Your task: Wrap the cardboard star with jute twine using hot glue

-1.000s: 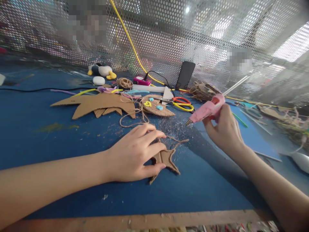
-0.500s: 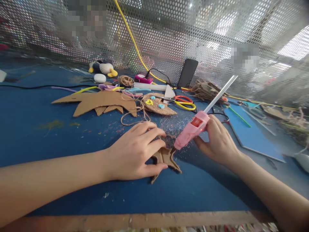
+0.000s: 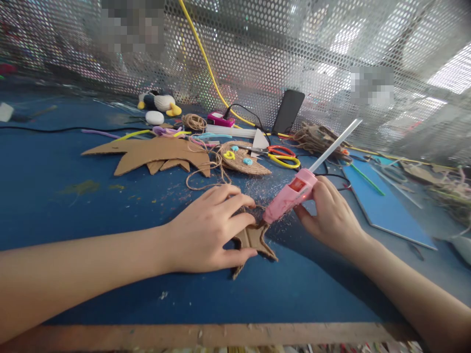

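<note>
L hand (image 3: 209,230) flat, pins jagged brown cardboard star (image 3: 255,240); R hand (image 3: 331,215) grips pink glue gun (image 3: 290,193), nozzle at star edge; scissors (image 3: 281,156), twine (image 3: 206,179) behind.

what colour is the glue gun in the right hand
Pink, with a small red label on its side; the glue gun shows in the head view.

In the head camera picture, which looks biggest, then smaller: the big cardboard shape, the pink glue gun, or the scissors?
1. Big cardboard shape
2. Pink glue gun, though it is nearer the camera
3. Scissors, farther back, so unsure
</note>
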### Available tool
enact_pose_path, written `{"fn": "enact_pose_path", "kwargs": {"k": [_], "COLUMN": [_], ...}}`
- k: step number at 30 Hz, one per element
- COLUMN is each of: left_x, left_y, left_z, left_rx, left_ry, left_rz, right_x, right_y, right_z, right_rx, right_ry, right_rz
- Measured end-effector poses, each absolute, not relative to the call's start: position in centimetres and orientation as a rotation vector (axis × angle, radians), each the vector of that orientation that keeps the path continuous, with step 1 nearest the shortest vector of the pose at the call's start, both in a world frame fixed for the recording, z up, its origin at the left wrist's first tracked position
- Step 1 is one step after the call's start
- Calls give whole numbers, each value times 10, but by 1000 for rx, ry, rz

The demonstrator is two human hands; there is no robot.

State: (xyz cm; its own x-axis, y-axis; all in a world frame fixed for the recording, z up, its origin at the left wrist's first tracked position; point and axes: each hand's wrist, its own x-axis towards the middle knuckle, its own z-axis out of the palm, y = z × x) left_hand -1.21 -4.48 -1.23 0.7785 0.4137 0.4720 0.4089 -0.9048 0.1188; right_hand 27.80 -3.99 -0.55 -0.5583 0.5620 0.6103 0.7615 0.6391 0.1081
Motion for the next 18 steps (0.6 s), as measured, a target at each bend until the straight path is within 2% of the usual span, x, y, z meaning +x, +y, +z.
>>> {"fn": "enact_pose_path", "kwargs": {"k": [18], "left_x": [-12], "left_y": [-44], "left_z": [-13], "left_rx": [2937], "left_ry": [702], "left_rz": [802], "right_x": [274], "right_y": [-43], "right_z": [-5], "right_rx": [-1032], "right_ry": [-2301], "right_rz": [-520]}}
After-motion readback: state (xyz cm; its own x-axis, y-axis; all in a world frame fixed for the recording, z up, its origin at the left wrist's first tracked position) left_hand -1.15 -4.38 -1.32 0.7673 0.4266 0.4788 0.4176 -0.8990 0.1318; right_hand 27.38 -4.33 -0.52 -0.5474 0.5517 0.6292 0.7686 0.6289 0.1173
